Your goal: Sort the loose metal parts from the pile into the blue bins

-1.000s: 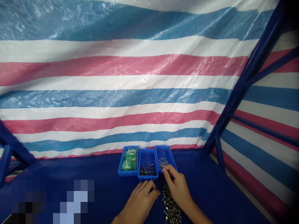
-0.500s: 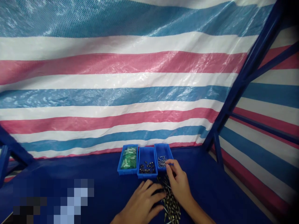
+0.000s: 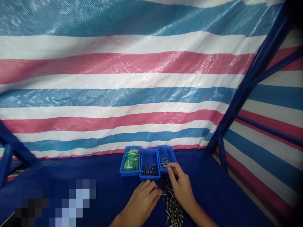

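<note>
My left hand (image 3: 143, 199) is closed, its fingertips pinching a slim silver screw-like pin (image 3: 162, 194) at the left edge of a heap. That heap (image 3: 174, 208) is made of small metal pieces with thin shanks and dark, brassy heads, lying on the blue table. My right hand (image 3: 182, 183) is at the front edge of the right blue bin (image 3: 167, 149), thumb and forefinger drawn together. Whatever they may hold is too small to make out. Loose silver pins (image 3: 165, 163) lie inside that bin.
The middle blue bin (image 3: 149, 154) holds small dark metal parts. In the left blue bin (image 3: 121, 168) are green and clear plastic packets (image 3: 131, 159). Striped sheeting (image 3: 118, 78) hangs behind, and a dark blue frame post (image 3: 239, 90) slants up at the right.
My left hand's fingers have gone from spread over the heap to pinched together on a pin, slightly to the left. My right hand stays nearly still at the right bin.
</note>
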`<state>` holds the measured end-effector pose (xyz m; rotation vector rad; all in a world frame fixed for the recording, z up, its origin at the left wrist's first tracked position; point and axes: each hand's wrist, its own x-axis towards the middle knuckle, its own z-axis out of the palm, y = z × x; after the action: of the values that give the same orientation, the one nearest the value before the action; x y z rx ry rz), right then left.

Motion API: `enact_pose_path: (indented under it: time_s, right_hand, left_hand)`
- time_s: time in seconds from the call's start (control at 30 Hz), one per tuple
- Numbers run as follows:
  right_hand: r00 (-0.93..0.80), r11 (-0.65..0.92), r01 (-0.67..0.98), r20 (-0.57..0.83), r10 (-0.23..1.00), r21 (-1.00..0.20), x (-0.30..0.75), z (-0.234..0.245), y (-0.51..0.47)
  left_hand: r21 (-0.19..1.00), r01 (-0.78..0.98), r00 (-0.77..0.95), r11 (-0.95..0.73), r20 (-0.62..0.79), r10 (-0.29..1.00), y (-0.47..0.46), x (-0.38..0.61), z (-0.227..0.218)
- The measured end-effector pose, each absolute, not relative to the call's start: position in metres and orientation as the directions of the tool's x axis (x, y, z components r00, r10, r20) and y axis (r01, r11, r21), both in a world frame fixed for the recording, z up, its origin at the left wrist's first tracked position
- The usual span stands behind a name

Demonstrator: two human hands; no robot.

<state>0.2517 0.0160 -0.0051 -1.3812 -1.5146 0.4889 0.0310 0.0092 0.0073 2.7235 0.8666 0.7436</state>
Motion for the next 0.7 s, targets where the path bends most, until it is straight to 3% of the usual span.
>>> enact_pose_path:
  time_s: [0.43,0.7]
  right_hand:
    - [0.116,0.294,0.531,0.412,0.904,-0.795,0.2508,-0.0024,0.0167]
    - [0.105,0.290,0.533,0.402,0.910,-0.795,0.2534,-0.0079,0.0165]
  left_hand:
    - [0.309,0.523,0.667,-0.794,0.432,0.607,0.0110,0.0342,-0.0017]
    - [0.232,0.544,0.703,-0.806,0.399,0.589,0.0087,0.0280,0.0022]
